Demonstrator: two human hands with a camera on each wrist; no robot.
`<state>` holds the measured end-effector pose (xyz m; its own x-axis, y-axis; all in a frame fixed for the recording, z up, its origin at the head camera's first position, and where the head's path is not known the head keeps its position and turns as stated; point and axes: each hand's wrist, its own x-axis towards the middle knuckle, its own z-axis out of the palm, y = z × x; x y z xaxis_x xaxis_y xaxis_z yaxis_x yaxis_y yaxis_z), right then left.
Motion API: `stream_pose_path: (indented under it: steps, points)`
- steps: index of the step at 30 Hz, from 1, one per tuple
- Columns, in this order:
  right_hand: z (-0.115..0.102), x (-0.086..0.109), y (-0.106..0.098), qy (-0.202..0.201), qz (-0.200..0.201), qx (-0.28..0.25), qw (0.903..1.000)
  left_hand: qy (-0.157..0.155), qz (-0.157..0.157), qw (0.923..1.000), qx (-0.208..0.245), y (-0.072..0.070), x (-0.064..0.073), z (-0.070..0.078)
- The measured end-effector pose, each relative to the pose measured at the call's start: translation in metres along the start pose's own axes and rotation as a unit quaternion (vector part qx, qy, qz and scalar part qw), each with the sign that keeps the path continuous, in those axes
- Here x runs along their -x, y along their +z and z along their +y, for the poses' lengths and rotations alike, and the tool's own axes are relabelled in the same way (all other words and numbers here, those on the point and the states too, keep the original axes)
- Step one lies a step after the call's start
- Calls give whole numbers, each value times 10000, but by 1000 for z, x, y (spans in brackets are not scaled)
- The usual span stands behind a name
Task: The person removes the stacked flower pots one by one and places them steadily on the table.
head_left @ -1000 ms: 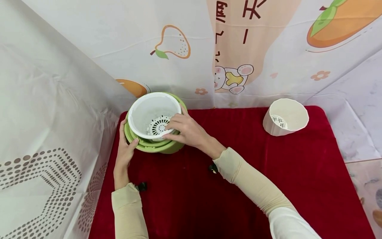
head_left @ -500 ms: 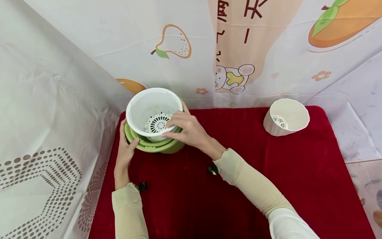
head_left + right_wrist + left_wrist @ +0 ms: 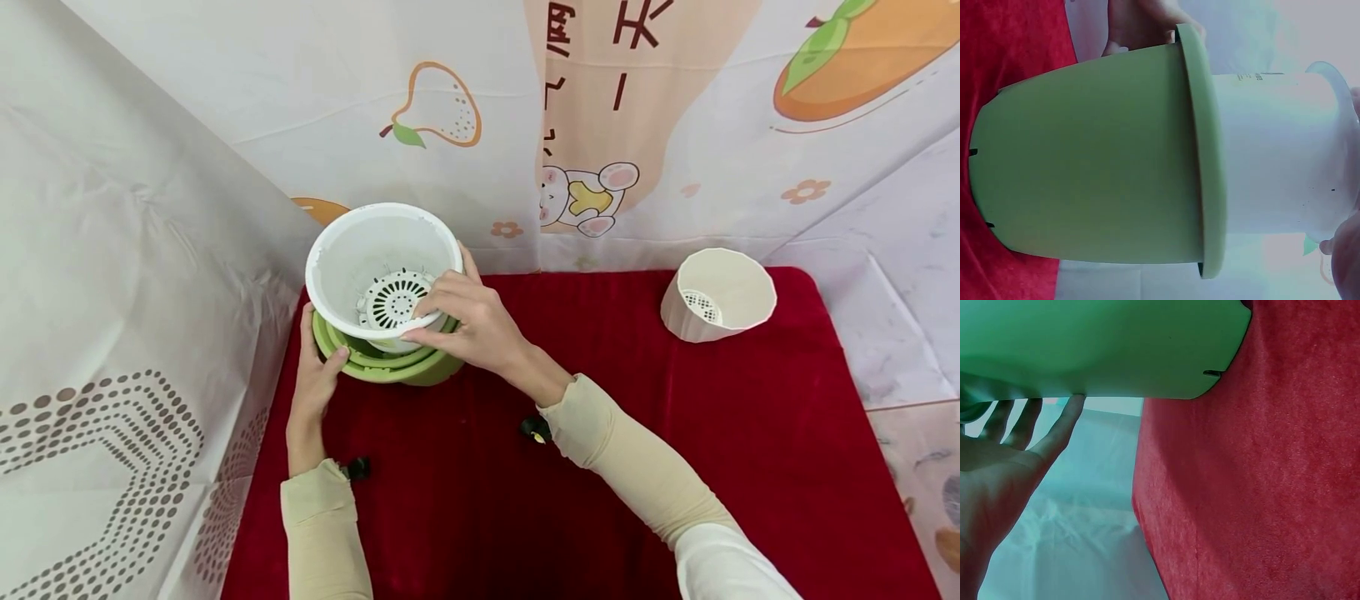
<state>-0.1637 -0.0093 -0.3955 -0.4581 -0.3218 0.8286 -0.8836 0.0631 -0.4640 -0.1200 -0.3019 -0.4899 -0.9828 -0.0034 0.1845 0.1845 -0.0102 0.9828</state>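
A white flowerpot (image 3: 352,258) with a slotted bottom stands partly out of a green flowerpot (image 3: 427,371). In the right wrist view, the white flowerpot's (image 3: 1272,156) wall rises above the green rim, its lower part hidden inside. A second green rim shows within the green pot in the head view. My right hand (image 3: 472,321) pinches the white pot's near right rim, fingertips inside. My left hand (image 3: 315,383) holds the green pot's left side, thumb at the rim; the left wrist view shows fingers of that left hand (image 3: 1004,469) against its outer wall.
A cream, faceted flowerpot (image 3: 678,317) with holes in its bottom stands at the table's back right. Red cloth (image 3: 600,517) covers the table. Printed white curtains (image 3: 465,183) hang close behind and at the left.
The white flowerpot has risen out of the green one and shifted slightly left, with my right hand on its rim. My left hand and the green flowerpot have stayed in place.
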Motion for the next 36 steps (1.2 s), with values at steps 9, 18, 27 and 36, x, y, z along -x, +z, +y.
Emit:
stream_pose_path:
  steps: [9,18,27,36]
  points:
    - [-9,-10,-6,-240,423,-315,9983,-53,59,9999,-101,0,1,-1]
    - [-19,-17,-14,-496,611,-407,9961,-212,205,9989,-352,1,0,0]
    - [-27,-23,-29,-584,753,-284,9950,-49,22,10000,13,1,-1,2]
    - [-24,-18,-44,-537,938,-151,9940,-83,109,9996,-249,0,0,1]
